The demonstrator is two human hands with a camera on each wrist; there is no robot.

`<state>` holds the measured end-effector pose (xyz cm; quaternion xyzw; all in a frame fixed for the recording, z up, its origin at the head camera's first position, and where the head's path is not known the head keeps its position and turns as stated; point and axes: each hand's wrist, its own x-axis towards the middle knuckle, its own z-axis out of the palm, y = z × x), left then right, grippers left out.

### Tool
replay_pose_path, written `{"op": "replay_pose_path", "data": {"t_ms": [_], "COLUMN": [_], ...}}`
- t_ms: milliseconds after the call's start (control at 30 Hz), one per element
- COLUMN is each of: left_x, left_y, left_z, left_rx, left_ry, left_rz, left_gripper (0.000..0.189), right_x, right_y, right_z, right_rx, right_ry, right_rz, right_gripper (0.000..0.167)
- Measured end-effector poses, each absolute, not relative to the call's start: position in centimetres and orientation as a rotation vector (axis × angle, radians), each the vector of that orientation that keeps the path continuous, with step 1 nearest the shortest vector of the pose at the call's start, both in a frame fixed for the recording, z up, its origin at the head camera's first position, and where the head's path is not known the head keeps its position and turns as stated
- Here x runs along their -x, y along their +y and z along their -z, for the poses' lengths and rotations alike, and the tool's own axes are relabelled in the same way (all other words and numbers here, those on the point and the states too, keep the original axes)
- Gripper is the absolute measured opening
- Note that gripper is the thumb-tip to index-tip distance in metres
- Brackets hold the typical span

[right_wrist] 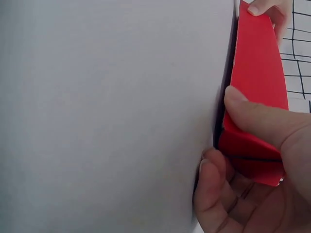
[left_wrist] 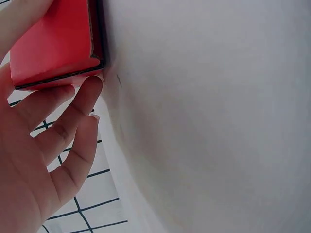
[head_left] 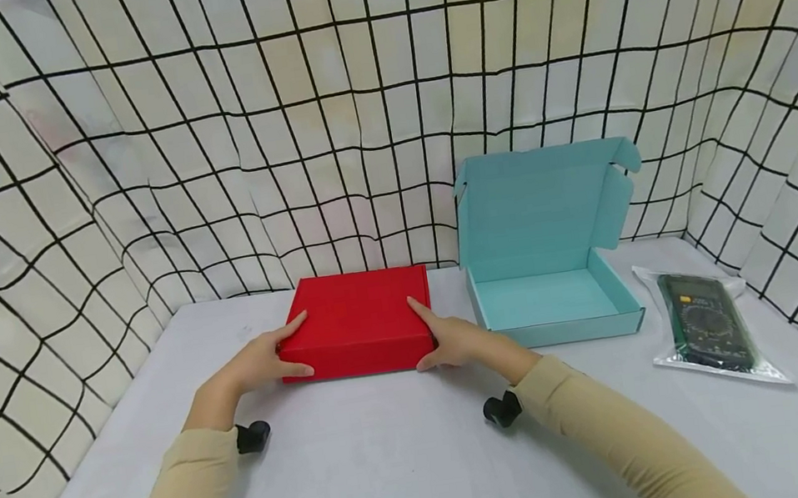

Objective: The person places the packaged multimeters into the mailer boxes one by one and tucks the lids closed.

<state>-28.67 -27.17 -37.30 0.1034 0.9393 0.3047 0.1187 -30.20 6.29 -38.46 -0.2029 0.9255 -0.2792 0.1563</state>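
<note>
A closed red cardboard box [head_left: 354, 312] lies flat on the white table, toward its back edge. At its left end my left hand [head_left: 257, 364] grips the corner, thumb on the front face and fingers along the side, as the left wrist view shows. My right hand [head_left: 459, 339] holds the opposite end the same way, its thumb pressed to the red front [right_wrist: 257, 68] in the right wrist view. There the lower fingers curl beside the box's end, close to the tabletop. The box's lid is down, so its inside is hidden.
Right of the red box stands a light-blue box [head_left: 561, 333] with its lid raised, nothing showing inside. Farther right, a dark multimeter [head_left: 707, 322] lies in a clear plastic bag. White cloth walls [head_left: 352, 120] with black grid lines enclose the table [head_left: 368, 472].
</note>
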Motion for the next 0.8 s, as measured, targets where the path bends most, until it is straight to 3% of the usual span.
{"op": "replay_pose_path", "data": {"t_ms": [533, 800], "left_x": [28.65, 28.83], "left_y": [-26.66, -26.23], "left_z": [36.97, 37.33], "left_rx": [-0.408, -0.488], "left_ry": [2.776, 2.799], "left_rz": [-0.884, -0.83], "left_gripper": [0.099, 0.103], "right_x": [30.04, 30.04], "right_y": [5.96, 6.17], "right_z": [38.24, 38.69], "right_rx": [0.538, 0.799], "right_ry": [2.849, 2.86], "right_rz": [0.73, 0.622], "right_gripper": [0.103, 0.095]}}
